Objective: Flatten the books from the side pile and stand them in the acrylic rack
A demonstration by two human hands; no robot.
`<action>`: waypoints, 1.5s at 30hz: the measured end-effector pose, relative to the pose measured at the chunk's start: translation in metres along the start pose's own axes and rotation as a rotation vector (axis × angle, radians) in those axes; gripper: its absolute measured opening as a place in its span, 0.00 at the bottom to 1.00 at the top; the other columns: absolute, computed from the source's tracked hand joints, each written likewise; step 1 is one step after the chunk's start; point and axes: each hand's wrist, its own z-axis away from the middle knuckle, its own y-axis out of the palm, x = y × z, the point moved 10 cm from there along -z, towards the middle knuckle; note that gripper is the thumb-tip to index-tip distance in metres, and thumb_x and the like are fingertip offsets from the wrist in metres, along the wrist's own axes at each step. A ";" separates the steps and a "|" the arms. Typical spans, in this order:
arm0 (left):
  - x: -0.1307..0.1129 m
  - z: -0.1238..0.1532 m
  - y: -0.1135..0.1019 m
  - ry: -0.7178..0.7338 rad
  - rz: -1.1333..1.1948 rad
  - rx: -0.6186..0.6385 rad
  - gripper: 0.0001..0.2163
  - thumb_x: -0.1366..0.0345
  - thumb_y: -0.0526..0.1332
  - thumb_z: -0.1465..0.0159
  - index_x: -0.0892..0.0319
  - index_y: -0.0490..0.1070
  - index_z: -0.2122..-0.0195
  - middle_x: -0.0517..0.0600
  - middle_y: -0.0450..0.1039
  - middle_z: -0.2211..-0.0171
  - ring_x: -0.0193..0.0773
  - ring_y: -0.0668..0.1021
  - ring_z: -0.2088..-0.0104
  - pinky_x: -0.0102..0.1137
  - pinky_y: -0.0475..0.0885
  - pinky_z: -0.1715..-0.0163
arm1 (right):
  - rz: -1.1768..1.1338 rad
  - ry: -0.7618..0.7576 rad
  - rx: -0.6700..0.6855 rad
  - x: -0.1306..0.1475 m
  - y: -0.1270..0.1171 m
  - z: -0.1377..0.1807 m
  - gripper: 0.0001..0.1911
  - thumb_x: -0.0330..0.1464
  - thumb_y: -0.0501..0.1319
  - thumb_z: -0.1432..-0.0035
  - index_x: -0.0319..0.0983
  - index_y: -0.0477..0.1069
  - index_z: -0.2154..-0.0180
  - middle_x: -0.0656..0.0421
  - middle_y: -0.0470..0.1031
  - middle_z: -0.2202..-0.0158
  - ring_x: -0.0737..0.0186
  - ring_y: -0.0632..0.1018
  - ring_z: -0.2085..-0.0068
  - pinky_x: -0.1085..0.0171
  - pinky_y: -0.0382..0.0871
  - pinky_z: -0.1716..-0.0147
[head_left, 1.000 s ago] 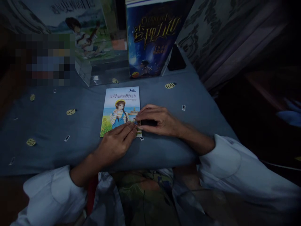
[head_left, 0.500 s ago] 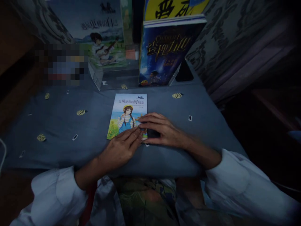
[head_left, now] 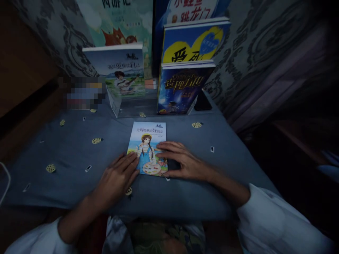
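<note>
A thin paperback book (head_left: 148,150) lies closed on the grey tablecloth, its cover showing a girl in a yellow hat and blue overalls. On its lower left edge rests my left hand (head_left: 119,173), fingers stretched out flat and side by side. My right hand (head_left: 185,160) is at the right edge, with fingertips over the cover and the thumb apart from them near the lower right corner. Neither hand is wrapped round the book.
Behind the book, a clear acrylic stand (head_left: 137,110) holds upright books, among them a dark blue one (head_left: 182,88) and one with a guitar player (head_left: 124,76). A black object (head_left: 203,101) stands beside it. The patterned tablecloth (head_left: 79,190) ends at the near edge.
My left hand has slid left from the book's lower right part to its left edge, uncovering the lower cover. My right hand stays at the right edge. The view has tilted up.
</note>
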 end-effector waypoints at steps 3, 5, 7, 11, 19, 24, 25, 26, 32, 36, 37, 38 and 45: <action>0.022 -0.013 0.010 -0.041 -0.026 0.046 0.15 0.65 0.52 0.26 0.64 0.71 0.43 0.60 0.76 0.43 0.47 0.79 0.43 0.43 0.77 0.44 | 0.013 0.039 0.066 -0.005 0.002 -0.004 0.34 0.51 0.68 0.42 0.44 0.71 0.39 0.47 0.66 0.33 0.44 0.65 0.32 0.41 0.61 0.35; 0.038 -0.025 0.018 -0.067 -0.041 0.069 0.15 0.64 0.53 0.27 0.64 0.71 0.44 0.62 0.76 0.43 0.49 0.79 0.43 0.44 0.77 0.45 | 0.029 0.060 0.101 -0.011 0.002 -0.010 0.37 0.52 0.68 0.43 0.44 0.69 0.37 0.46 0.63 0.31 0.43 0.62 0.30 0.40 0.59 0.34; 0.055 -0.039 0.027 -0.105 -0.044 0.107 0.16 0.64 0.55 0.28 0.64 0.71 0.43 0.62 0.74 0.42 0.50 0.78 0.42 0.45 0.77 0.44 | 0.050 0.089 0.116 -0.022 -0.002 -0.018 0.39 0.53 0.69 0.45 0.44 0.69 0.37 0.46 0.61 0.30 0.41 0.59 0.28 0.38 0.56 0.34; 0.077 -0.070 0.043 -0.156 -0.057 0.199 0.15 0.67 0.55 0.29 0.64 0.71 0.43 0.63 0.73 0.40 0.49 0.76 0.40 0.44 0.74 0.42 | 0.089 0.176 0.110 -0.052 -0.011 -0.033 0.42 0.54 0.71 0.48 0.44 0.69 0.37 0.45 0.57 0.28 0.37 0.55 0.27 0.36 0.53 0.33; 0.083 -0.114 0.052 -0.277 -0.182 0.378 0.13 0.63 0.54 0.27 0.63 0.75 0.53 0.63 0.77 0.47 0.50 0.83 0.52 0.38 0.77 0.53 | 0.108 0.204 0.011 -0.063 -0.023 -0.040 0.38 0.53 0.71 0.48 0.44 0.72 0.40 0.45 0.61 0.30 0.37 0.61 0.30 0.36 0.57 0.36; 0.075 -0.121 0.058 -0.228 -0.146 0.435 0.18 0.55 0.52 0.26 0.64 0.73 0.51 0.64 0.76 0.46 0.51 0.82 0.51 0.39 0.76 0.54 | 0.015 0.128 -0.119 -0.042 -0.034 -0.041 0.24 0.43 0.68 0.39 0.39 0.75 0.45 0.48 0.77 0.51 0.49 0.77 0.50 0.50 0.73 0.50; 0.072 -0.120 0.059 -0.209 -0.145 0.436 0.20 0.53 0.52 0.26 0.66 0.72 0.49 0.65 0.75 0.44 0.53 0.81 0.49 0.40 0.75 0.52 | -0.047 0.118 -0.142 -0.038 -0.035 -0.040 0.20 0.42 0.65 0.36 0.38 0.76 0.47 0.50 0.78 0.56 0.53 0.79 0.55 0.54 0.75 0.55; 0.069 -0.119 0.061 -0.189 -0.150 0.429 0.23 0.50 0.52 0.26 0.67 0.71 0.46 0.67 0.73 0.42 0.55 0.79 0.45 0.42 0.75 0.50 | -0.110 0.110 -0.158 -0.035 -0.035 -0.039 0.17 0.40 0.62 0.34 0.37 0.77 0.50 0.52 0.78 0.60 0.56 0.79 0.60 0.57 0.75 0.59; 0.033 -0.100 0.062 -0.066 -0.201 0.318 0.35 0.41 0.60 0.34 0.68 0.67 0.39 0.70 0.68 0.37 0.62 0.70 0.36 0.51 0.71 0.42 | -0.243 0.117 -0.197 -0.030 -0.033 -0.036 0.14 0.37 0.57 0.30 0.37 0.79 0.61 0.55 0.79 0.64 0.61 0.79 0.64 0.62 0.74 0.62; 0.013 -0.094 0.056 -0.053 -0.250 0.245 0.23 0.56 0.61 0.31 0.68 0.70 0.42 0.68 0.72 0.41 0.57 0.75 0.40 0.47 0.73 0.44 | -0.252 0.145 -0.221 -0.035 -0.036 -0.035 0.15 0.37 0.56 0.30 0.36 0.79 0.59 0.54 0.80 0.63 0.60 0.80 0.63 0.61 0.74 0.62; 0.010 -0.094 0.055 -0.050 -0.259 0.235 0.20 0.58 0.60 0.31 0.68 0.71 0.43 0.67 0.74 0.42 0.56 0.76 0.41 0.46 0.74 0.46 | -0.252 0.145 -0.226 -0.035 -0.037 -0.034 0.15 0.37 0.55 0.30 0.36 0.79 0.59 0.54 0.81 0.63 0.60 0.80 0.63 0.61 0.74 0.62; 0.007 -0.094 0.054 -0.045 -0.267 0.226 0.19 0.61 0.60 0.31 0.69 0.72 0.45 0.67 0.75 0.43 0.56 0.77 0.42 0.46 0.75 0.47 | -0.252 0.146 -0.231 -0.035 -0.037 -0.034 0.15 0.37 0.55 0.30 0.36 0.79 0.58 0.54 0.81 0.63 0.60 0.80 0.62 0.61 0.74 0.62; 0.002 -0.100 0.046 -0.003 -0.262 0.170 0.10 0.66 0.58 0.30 0.65 0.76 0.54 0.62 0.80 0.50 0.52 0.82 0.49 0.43 0.81 0.55 | -0.254 0.161 -0.254 -0.036 -0.040 -0.034 0.15 0.36 0.55 0.30 0.37 0.79 0.59 0.55 0.81 0.63 0.60 0.80 0.63 0.62 0.73 0.62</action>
